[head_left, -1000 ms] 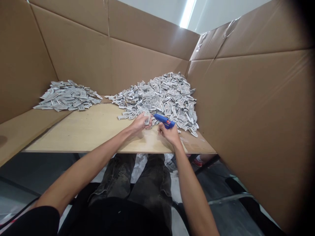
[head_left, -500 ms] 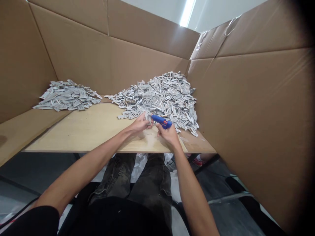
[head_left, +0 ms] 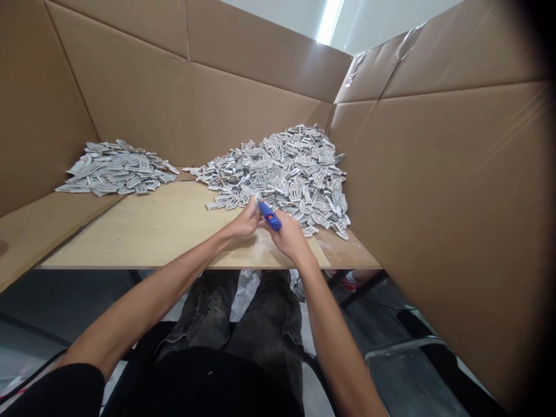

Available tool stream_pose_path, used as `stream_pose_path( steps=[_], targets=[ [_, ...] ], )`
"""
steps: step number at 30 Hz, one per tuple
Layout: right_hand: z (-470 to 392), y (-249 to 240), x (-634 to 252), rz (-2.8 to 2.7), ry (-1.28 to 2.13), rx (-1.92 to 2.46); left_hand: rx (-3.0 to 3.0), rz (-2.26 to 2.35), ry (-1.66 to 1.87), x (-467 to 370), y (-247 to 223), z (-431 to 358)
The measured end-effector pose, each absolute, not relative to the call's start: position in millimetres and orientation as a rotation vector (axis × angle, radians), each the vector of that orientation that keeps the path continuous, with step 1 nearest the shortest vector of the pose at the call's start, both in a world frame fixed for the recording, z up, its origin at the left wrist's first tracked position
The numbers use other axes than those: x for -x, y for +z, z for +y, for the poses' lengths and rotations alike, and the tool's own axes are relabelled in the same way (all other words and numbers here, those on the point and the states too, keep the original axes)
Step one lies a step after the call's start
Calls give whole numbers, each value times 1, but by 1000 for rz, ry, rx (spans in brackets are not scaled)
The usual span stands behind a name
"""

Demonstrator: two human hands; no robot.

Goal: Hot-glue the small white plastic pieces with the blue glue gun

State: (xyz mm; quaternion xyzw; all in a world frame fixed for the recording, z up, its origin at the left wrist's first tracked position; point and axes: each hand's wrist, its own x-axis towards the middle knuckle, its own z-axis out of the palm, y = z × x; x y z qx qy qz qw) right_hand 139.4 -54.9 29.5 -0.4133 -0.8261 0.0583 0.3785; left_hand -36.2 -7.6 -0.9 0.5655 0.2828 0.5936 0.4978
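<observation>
A small grey-white piece (head_left: 257, 198) is pinched in my left hand (head_left: 247, 220), over the front part of the wooden table (head_left: 143, 231). My right hand (head_left: 289, 233) is wrapped round a blue tool with a red part (head_left: 270, 215), its narrow end pointing up and left at the piece. Both hands are close together, and their fingers partly hide each other. Just behind them lies a large heap of grey-white slotted pieces (head_left: 295, 168). A smaller heap of similar flat pieces (head_left: 115, 169) sits at the back left.
Tall cardboard walls (head_left: 143, 98) stand behind the table and on both sides. Cardboard sheets lie along the table's left and right. Below the front edge are my legs (head_left: 260, 313), dark metal bars and, at the right, another person's red shoe (head_left: 348, 284).
My right hand has moved left, closer to my left hand. The blue tool has swung to a steeper angle, and the held piece has turned and shows less.
</observation>
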Motion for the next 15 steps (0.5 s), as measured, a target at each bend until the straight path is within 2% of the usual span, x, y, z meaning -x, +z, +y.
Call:
stream_pose_path(
  steps=[4,7,12,15],
  targets=[
    [-56,29,-136,-2069,-53,1151,-1406,663,1414,35,-6,-9],
    [-54,33,-144,-1954,-73,1051,-1475,752,1397,34,-6,-8],
    [-48,40,-164,-1872,201,1045,-1615,1104,1436,41,0,-5],
    [-41,36,-173,-1845,428,1110,-1648,1152,1479,45,5,-4]
  ],
)
